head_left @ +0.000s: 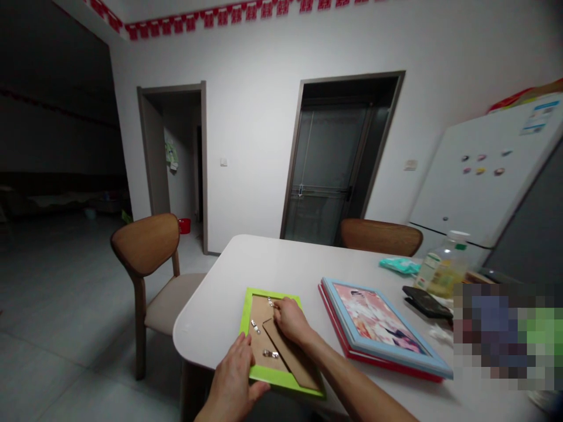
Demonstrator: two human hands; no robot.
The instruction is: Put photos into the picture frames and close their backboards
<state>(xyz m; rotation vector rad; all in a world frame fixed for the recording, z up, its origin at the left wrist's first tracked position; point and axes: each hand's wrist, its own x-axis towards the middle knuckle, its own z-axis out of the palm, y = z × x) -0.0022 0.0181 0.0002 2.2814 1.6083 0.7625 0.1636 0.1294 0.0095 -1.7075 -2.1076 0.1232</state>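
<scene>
A lime-green picture frame (247,313) lies face down on the table, its brown backing board (260,341) showing, with a fold-out stand (292,357) on it. Metal clips (270,354) sit on the board. My left hand (235,375) grips the frame's near left corner, fingers along the left side and thumb on the near edge. Curled over the far part of the board, my right hand (290,319) has its fingertips closed at the far metal clip (271,302). My right forearm hides part of the frame's right side.
Right of the green frame, a light-blue picture frame (352,316) lies on a red one (336,331). Beyond are a black object (426,302), a teal packet (400,265) and a plastic bottle (444,266). Wooden chairs (147,246) stand at the white table (211,310).
</scene>
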